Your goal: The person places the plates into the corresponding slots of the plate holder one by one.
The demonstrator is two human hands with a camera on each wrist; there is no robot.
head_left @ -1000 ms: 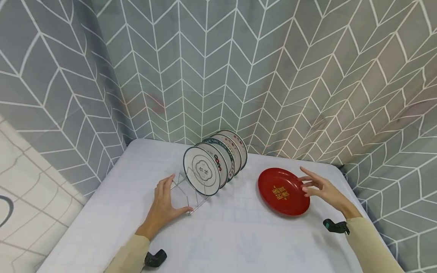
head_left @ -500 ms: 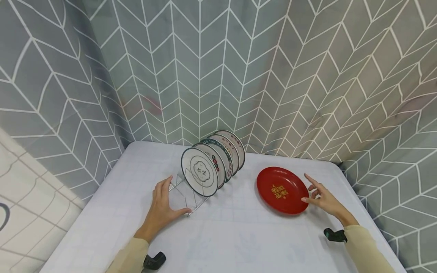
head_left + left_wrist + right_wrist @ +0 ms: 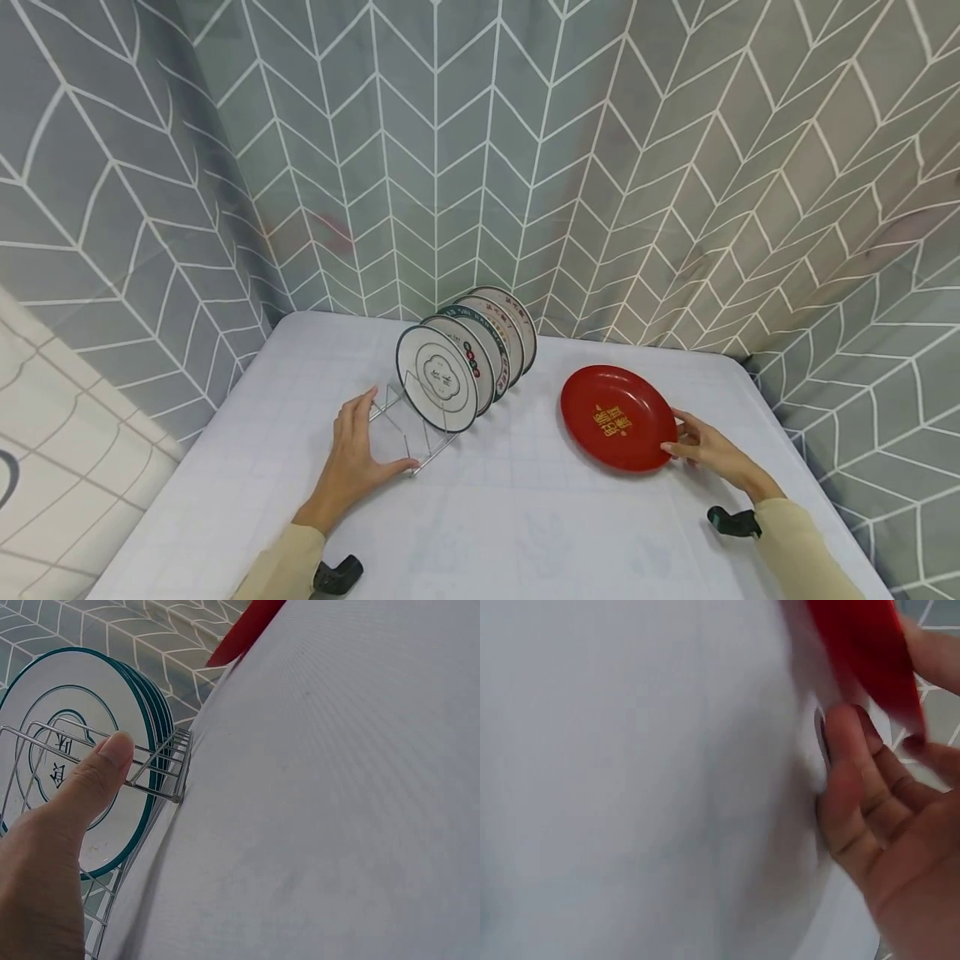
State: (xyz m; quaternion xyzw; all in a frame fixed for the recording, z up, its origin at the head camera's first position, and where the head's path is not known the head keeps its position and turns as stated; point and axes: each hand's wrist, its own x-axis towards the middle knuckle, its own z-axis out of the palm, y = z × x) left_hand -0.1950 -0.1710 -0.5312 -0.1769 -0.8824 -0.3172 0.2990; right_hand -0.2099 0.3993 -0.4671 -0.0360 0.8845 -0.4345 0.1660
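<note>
My left hand (image 3: 351,462) spans the near end of a silver wire dish rack (image 3: 438,448), thumb on one side and fingers on the other. In the left wrist view the thumb (image 3: 94,776) lies against the wires of the rack. Several white plates with dark rims stand tilted in it, the nearest plate (image 3: 437,379) facing me. To the right, a red plate (image 3: 600,433) with gold characters lies on the table. My right hand (image 3: 708,450) pinches its right edge, thumb on top; the right wrist view shows the fingers (image 3: 847,739) curled low beside the plate's edge.
A white cloth covers the table (image 3: 510,533). Grey patterned curtains (image 3: 465,167) hang close behind it and along both sides. Pale floor tiles (image 3: 67,433) show at the left.
My right hand has lowered onto the red plate's right edge and now pinches it, where before its fingers were spread beside it. My left hand stays on the dish rack.
</note>
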